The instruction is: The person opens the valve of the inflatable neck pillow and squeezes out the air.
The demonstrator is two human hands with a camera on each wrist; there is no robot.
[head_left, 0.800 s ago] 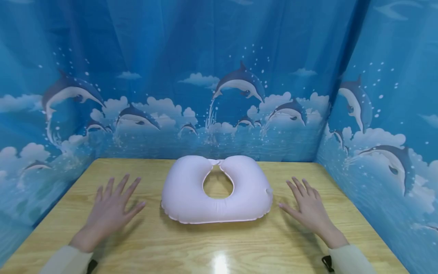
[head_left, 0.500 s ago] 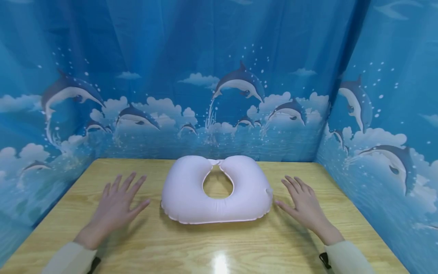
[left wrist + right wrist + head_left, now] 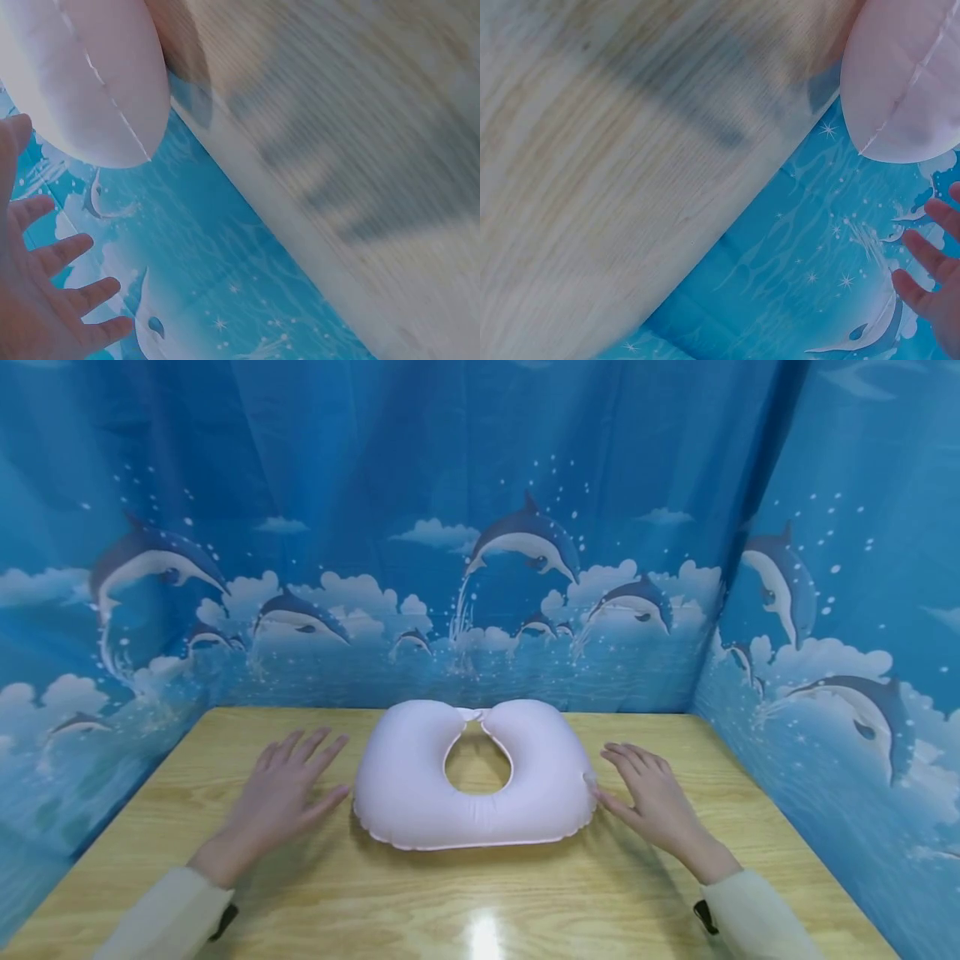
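A pale pink, puffed-up U-shaped neck pillow [image 3: 420,802] lies on the wooden table, its opening toward the back wall. A small valve [image 3: 589,779] shows on its right side. My left hand [image 3: 281,793] hovers just left of the pillow, fingers spread, thumb tip close to its edge. On the other side my right hand [image 3: 660,806] has its fingers extended, the thumb tip right at the pillow's edge below the valve. Both wrist views show the pillow's seamed side, the left one [image 3: 97,82] and the right one [image 3: 907,82], with spread fingers near it.
The light wooden table [image 3: 450,910] reaches back to a blue curtain [image 3: 360,568] printed with dolphins and clouds. More of this curtain [image 3: 847,610] runs along the right side of the table.
Both hands have moved inward toward the pillow, the left to the right and slightly forward, the right to the left. The pillow has stayed in place.
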